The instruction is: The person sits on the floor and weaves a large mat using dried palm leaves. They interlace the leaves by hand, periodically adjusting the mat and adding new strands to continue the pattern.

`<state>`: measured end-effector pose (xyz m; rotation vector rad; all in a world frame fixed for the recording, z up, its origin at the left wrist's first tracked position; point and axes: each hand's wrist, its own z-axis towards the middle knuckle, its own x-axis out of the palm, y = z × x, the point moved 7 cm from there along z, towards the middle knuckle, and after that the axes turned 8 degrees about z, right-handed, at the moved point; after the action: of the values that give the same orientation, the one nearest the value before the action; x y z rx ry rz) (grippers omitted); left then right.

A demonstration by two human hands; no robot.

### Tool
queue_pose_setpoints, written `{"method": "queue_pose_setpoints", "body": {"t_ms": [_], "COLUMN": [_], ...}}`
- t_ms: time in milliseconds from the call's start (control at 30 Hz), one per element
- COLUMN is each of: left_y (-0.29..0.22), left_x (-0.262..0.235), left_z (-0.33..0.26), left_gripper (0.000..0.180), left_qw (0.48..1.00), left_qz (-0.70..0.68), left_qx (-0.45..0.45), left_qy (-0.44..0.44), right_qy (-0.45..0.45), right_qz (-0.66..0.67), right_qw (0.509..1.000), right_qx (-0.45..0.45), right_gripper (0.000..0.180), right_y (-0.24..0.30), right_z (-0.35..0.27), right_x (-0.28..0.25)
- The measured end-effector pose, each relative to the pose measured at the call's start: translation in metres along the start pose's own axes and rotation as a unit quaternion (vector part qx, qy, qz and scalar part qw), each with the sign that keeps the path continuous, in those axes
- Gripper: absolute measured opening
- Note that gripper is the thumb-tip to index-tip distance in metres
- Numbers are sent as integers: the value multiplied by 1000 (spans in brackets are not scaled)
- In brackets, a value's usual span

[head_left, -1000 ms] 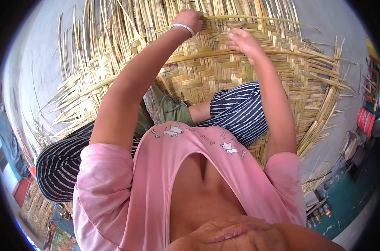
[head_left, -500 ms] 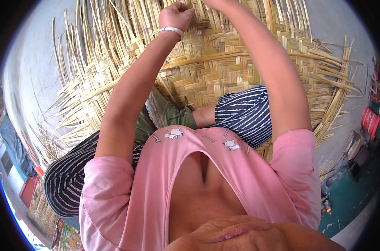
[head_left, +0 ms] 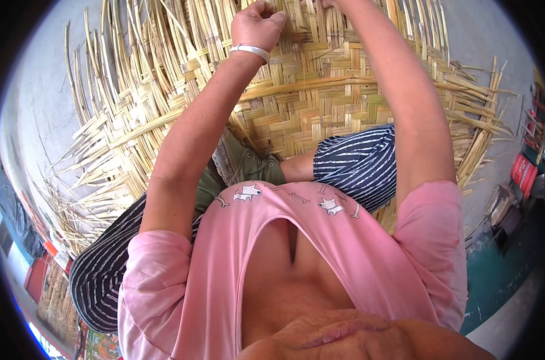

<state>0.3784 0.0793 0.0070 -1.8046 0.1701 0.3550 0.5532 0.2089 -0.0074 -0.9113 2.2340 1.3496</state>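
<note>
A large woven mat (head_left: pixel 308 114) of flat, straw-coloured strips spreads over the floor ahead of me. Over its far part is my left hand (head_left: pixel 259 25), with a pale bracelet at the wrist; its fingers are curled in, and what they hold, if anything, is hidden. To its right, at the top edge of the picture, my right hand (head_left: pixel 331 3) is close above the mat. Most of that hand is cut off, so its grip cannot be made out. Loose strip ends (head_left: pixel 107 69) stick out along the mat's left side.
I sit on the mat's near side, with striped trouser legs (head_left: pixel 356 162) and a green shoe (head_left: pixel 254 165) against it. Grey floor (head_left: pixel 35 114) lies around the mat. At the right are a red container (head_left: pixel 523 174) and several other items; blue sheeting (head_left: pixel 14 213) is at the left.
My left hand has shifted slightly right, its fingers still curled. The right hand has moved a little right and shows slightly more at the top edge. The mat looks much the same.
</note>
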Motion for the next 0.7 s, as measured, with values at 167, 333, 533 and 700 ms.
{"method": "queue_pose_setpoints", "body": {"t_ms": [167, 333, 533, 700], "left_y": [3, 8, 9, 5], "left_x": [2, 7, 1, 4], "left_z": [0, 2, 1, 2], "left_gripper": [11, 10, 9, 11], "left_qw": [999, 997, 998, 999], "left_qz": [-31, -72, -57, -30], "left_qx": [-13, -16, 6, 10], "left_qy": [-1, -2, -17, -3], "right_qy": [87, 99, 81, 128], "right_qz": [192, 186, 93, 206], "right_qw": [977, 978, 992, 970], "right_qx": [17, -5, 12, -7], "right_gripper": [16, 16, 17, 13], "right_y": [-20, -32, 0, -27], "right_z": [11, 27, -6, 14], "right_x": [17, 21, 21, 27]}}
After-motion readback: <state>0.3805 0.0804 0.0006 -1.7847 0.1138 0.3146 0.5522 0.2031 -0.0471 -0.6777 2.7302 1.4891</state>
